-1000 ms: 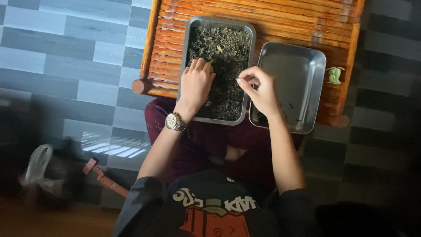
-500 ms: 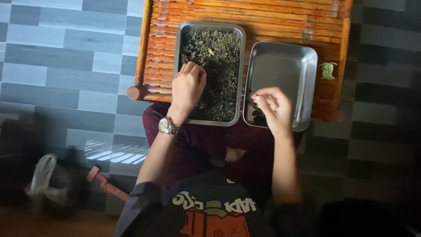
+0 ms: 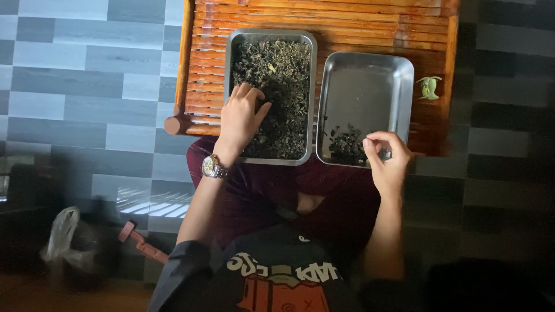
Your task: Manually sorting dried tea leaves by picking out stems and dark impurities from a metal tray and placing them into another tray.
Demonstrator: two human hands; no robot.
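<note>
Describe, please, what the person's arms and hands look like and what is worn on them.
Both forearms are bare. The left hand has a metal wristwatch with a pale round dial at the wrist. The right hand wears nothing visible. A dark sleeve covers the left upper arm.

- This looks like a room in a home, and the person sits on the floor.
- The floor (image 3: 87, 75) has long grey tiles in light and dark shades, like a house floor.
- A low wooden tray table (image 3: 370, 23) made of thin slats stands on the floor, right in front of the person's legs.
- On the tray table sit two metal pans, side by side. The left pan (image 3: 228, 86) is full of dark dried leaves. The right pan (image 3: 404, 86) has a small pile.
- A small green thing (image 3: 428, 88) lies on the tray table, just beside the right pan.
- A plastic bag (image 3: 60, 234) lies on the floor, well apart from the tray table, near the person's left arm.
</note>
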